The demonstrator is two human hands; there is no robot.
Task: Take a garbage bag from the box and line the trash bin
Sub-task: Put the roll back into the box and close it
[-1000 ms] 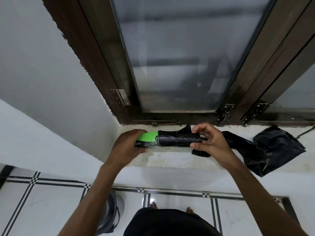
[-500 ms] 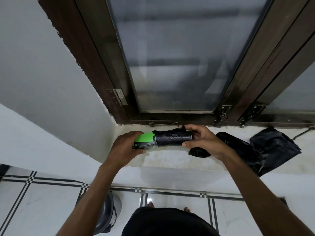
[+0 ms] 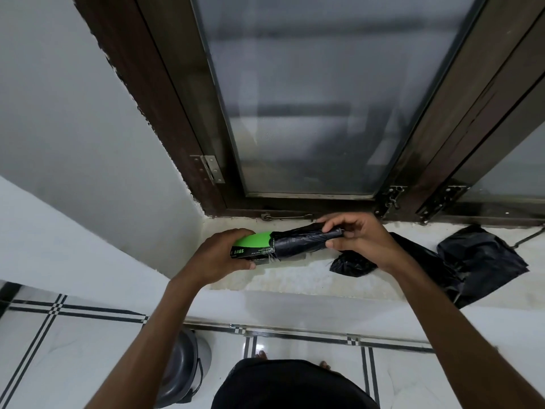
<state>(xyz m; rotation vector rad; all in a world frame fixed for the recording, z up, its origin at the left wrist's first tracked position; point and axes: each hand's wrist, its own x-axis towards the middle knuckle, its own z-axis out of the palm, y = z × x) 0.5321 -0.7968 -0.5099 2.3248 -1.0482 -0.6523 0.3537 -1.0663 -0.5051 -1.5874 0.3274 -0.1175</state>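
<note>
The left hand (image 3: 215, 255) grips the green box (image 3: 253, 246) while the right hand (image 3: 356, 240) pinches the far tip of the bag roll (image 3: 303, 242), which juts lengthwise rightward out of the box.

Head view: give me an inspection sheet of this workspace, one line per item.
Surface: pale stone window ledge, worn and patchy, below a dark wooden window frame.
Job's things: green box with the black bag roll sticking out of its right end; grey trash bin on the floor below, lining not visible.
Clutter: loose black bag lying crumpled on the ledge to the right.
Hands: left hand grips the box; right hand pinches the roll's far end with its fingers.
Cables: nothing seen.
Surroundings: frosted glass, metal hinge, white wall, tiled floor with black lines.
</note>
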